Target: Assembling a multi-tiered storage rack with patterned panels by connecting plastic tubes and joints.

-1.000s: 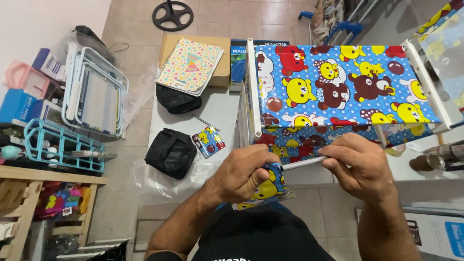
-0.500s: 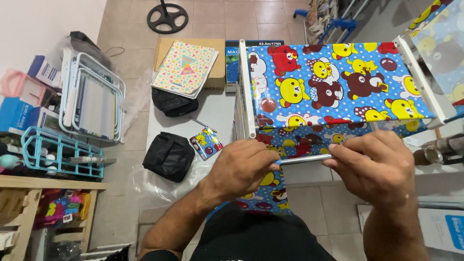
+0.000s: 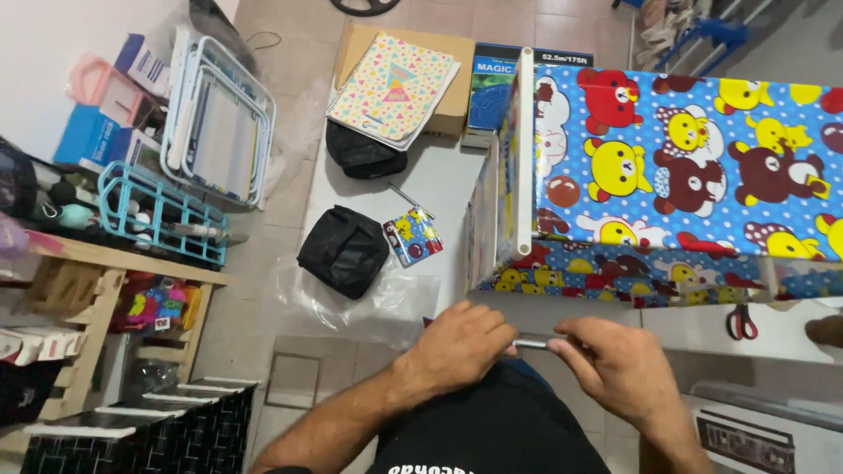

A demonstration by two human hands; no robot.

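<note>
Rod [image 3: 531, 344]: thin metal, now held level just below the fabric organiser, close to the person's body. Half a second back both hands were up against the organiser's lower edge, with printed cloth bunched under the left one; now they've dropped clear of it and no cloth is in the grip. Reads as the rod having come free of the fabric, or not yet being threaded in (can't tell which from this).

Left to right:
- Turquoise wire rack [image 3: 154, 213] and stacked white frames [image 3: 219, 123] on the floor, unchanged.
- Black bag [image 3: 344, 250] on clear plastic sheet, small printed pouch [image 3: 413, 237] just beside it. Same spots as before.
- Left hand [image 3: 461, 347]: fingers curled shut around the rod's left end, knuckles up.
- Only a short bare stretch of rod shows between the hands.
- Right hand [image 3: 615, 364]: thumb and fingers pinching the rod's right end, rest of it hidden in the palm.
- Organiser [image 3: 676, 175]: blue cartoon-bear print, white frame tube up its left edge, sits above both hands, not touching them.
- Red-handled scissors [image 3: 742, 323] lie under its lower right edge.
</note>
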